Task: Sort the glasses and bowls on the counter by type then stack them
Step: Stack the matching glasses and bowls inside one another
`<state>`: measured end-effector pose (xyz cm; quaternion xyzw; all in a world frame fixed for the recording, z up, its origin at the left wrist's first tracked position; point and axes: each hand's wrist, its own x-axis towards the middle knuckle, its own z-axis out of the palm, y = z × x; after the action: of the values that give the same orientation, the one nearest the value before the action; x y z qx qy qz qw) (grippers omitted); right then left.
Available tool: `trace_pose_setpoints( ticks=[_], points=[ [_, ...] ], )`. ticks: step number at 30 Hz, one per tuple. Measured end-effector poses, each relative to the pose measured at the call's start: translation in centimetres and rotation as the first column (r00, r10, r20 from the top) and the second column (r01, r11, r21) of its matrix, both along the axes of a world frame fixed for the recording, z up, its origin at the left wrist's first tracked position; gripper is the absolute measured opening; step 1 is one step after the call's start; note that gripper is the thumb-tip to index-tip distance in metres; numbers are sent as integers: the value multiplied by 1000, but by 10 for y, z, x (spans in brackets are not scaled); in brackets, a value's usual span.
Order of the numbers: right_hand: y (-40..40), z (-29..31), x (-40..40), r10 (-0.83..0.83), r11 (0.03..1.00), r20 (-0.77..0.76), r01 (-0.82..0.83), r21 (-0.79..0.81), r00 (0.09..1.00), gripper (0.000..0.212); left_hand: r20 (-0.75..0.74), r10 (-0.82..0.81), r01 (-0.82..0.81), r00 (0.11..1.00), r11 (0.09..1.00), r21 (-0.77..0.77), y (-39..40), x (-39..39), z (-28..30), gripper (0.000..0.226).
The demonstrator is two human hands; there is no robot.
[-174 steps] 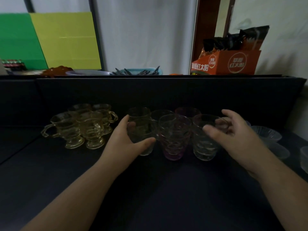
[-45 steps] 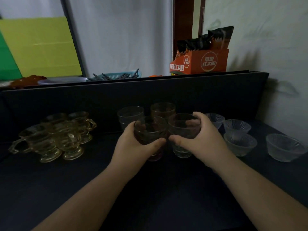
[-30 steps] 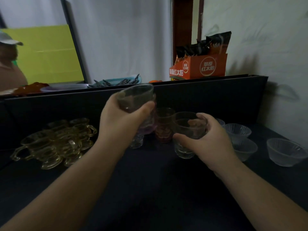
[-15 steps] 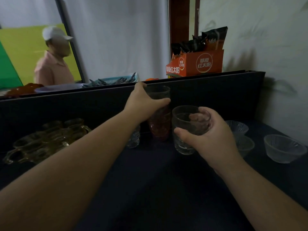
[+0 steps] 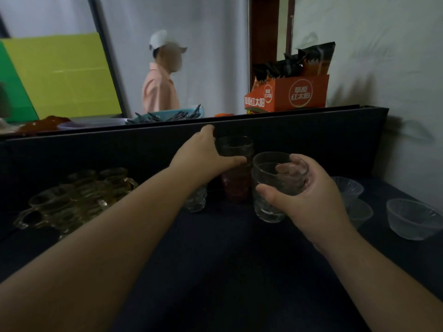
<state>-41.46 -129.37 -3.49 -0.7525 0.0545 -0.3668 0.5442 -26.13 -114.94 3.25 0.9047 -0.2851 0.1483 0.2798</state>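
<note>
Clear tumbler [image 5: 271, 188] upright on the dark surface [image 5: 215, 259], right hand [image 5: 309, 200] curled round it. Left hand [image 5: 206, 156] grips the dark glass [image 5: 236, 147] seated upright in a red glass [image 5: 236, 188], mouths up.

A dark tabletop [image 5: 215, 259] carries amber cups [image 5: 72, 200] left of the red tumbler [image 5: 236, 188], a clear tumbler [image 5: 195, 200] beside it, bowls [image 5: 412, 221] right.

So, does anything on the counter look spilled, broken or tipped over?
Nothing stands out. The left hand holds a glass on the reddish stack; the right hand grips the clear stack. The bowls sit upright.
</note>
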Motion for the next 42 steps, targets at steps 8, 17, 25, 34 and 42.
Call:
trace_pose_setpoints(
  ticks=[8, 17, 25, 34, 42],
  points=[
    [28, 61, 12, 137, 991, 91, -135, -18, 986, 52, 117, 160, -165, 980, 985, 39, 105, -30, -35, 106],
    [91, 90, 113, 142, 987, 41, -138, -78, 989, 105, 36, 100, -97, 994, 991, -89, 125, -41, -65, 108],
    [111, 55, 143, 25, 973, -97, -47, -227, 995, 102, -113, 54, -70, 992, 987, -142, 124, -30, -79, 115],
    [117, 20, 155, 53, 990, -191, -76, -115, 980, 110, -226, 2, -32, 974, 991, -129, 125, -26, -79, 116],
    [131, 19, 173, 170, 983, -213, -180, -28, 962, 91, -256, 14, -55, 966, 987, -153, 131, -18, -78, 115]
  ],
)
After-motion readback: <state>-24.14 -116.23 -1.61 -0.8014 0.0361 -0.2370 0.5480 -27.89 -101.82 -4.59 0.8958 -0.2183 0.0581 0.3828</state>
